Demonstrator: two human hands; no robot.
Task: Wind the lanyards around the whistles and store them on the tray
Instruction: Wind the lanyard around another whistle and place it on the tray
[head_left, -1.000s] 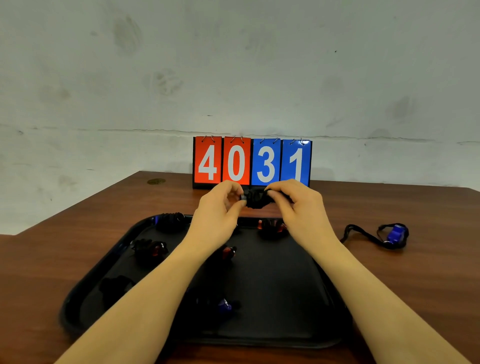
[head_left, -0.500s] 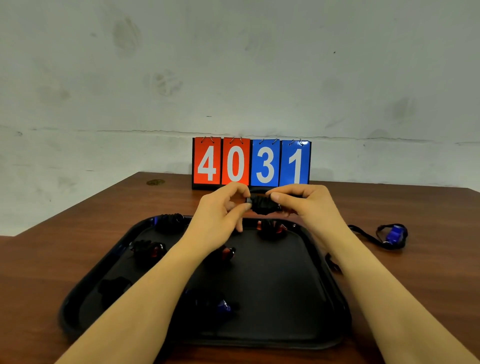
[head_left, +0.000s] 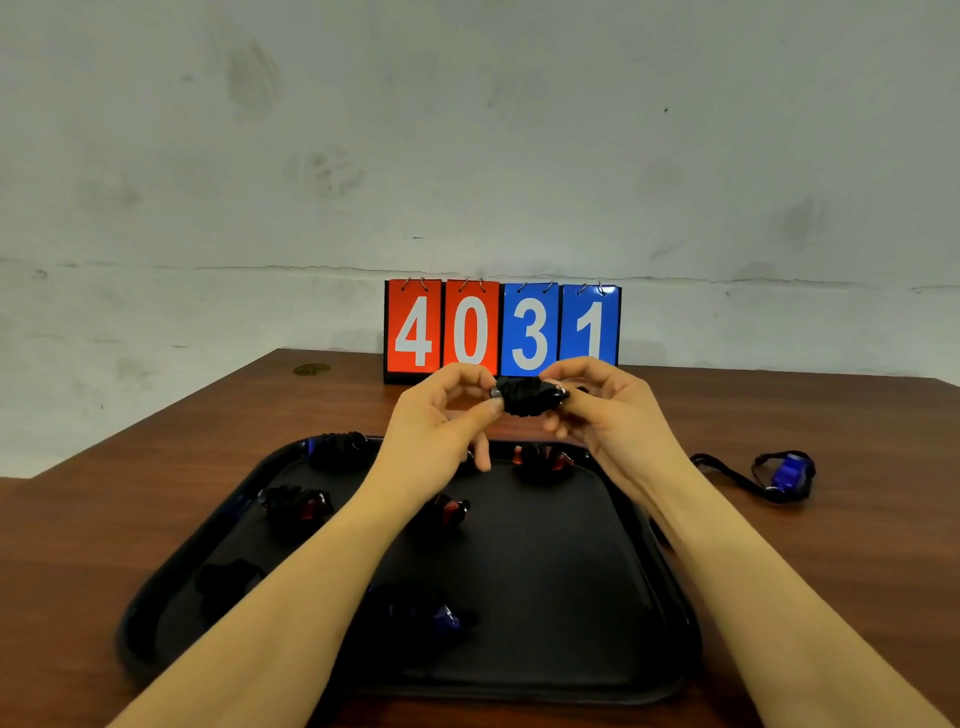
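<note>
Both hands pinch the wrapped whistle (head_left: 525, 396) above the black tray's (head_left: 670, 597) far edge: left hand (head_left: 441, 421) on its metal-tipped end, right hand (head_left: 602, 410) on the other. Keep the coils taut; the lanyard's tail, probably tucked, needs securing before lowering it

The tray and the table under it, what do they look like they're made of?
The tray: probably moulded plastic, black and semi-gloss, judging by its rounded raised rim with soft highlights. The table: wood or wood-look laminate, reddish-brown with fine horizontal grain and a dull sheen; which of the two can't be told.
</note>
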